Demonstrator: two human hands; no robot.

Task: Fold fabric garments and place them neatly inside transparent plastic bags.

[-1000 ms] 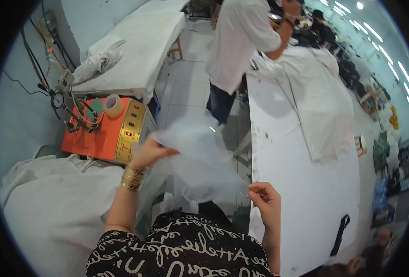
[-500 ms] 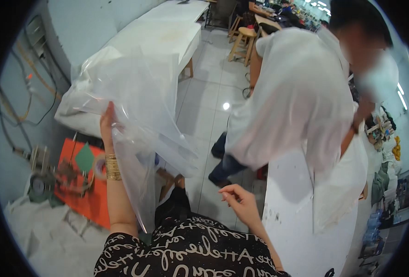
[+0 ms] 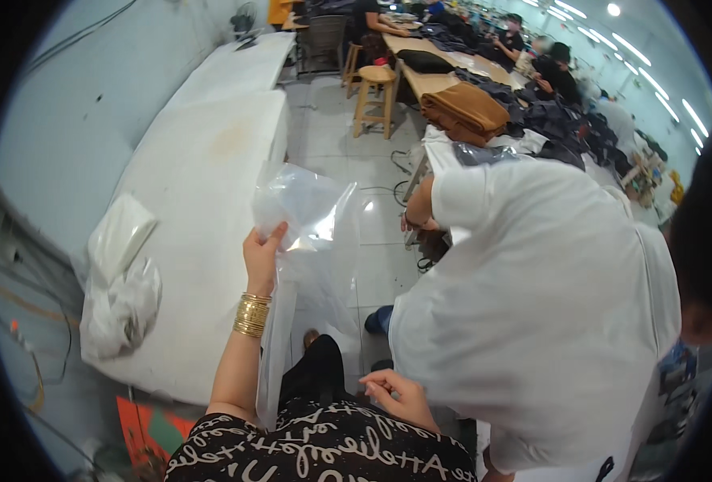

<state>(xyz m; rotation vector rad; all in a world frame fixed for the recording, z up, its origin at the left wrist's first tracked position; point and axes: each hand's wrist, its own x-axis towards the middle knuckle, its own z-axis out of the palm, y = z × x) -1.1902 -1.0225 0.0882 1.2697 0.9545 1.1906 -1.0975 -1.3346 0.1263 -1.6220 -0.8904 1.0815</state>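
Observation:
My left hand (image 3: 263,257) pinches a bunch of clear plastic bags (image 3: 316,205), thumb on top. They hang down past my forearm and spread out over the floor side of the white table. Gold bangles (image 3: 252,313) circle that wrist. Low in front of my body, my right hand (image 3: 400,395) holds nothing, its fingers loosely bent and the thumb apart. It is close to the white shirt (image 3: 532,305) of a co-worker who is bent over at my right.
Along the left wall runs a long white table (image 3: 199,241) with crumpled plastic bags (image 3: 123,273) at its edge. Ahead is a tiled aisle with a wooden stool (image 3: 374,96). Folded brown fabric (image 3: 466,111) and dark garments cover tables beyond the co-worker, where other people sit.
My view has turned up and ahead along the aisle. My left hand has carried the plastic bags clear of the table's near end. The co-worker has bent lower and closer to me.

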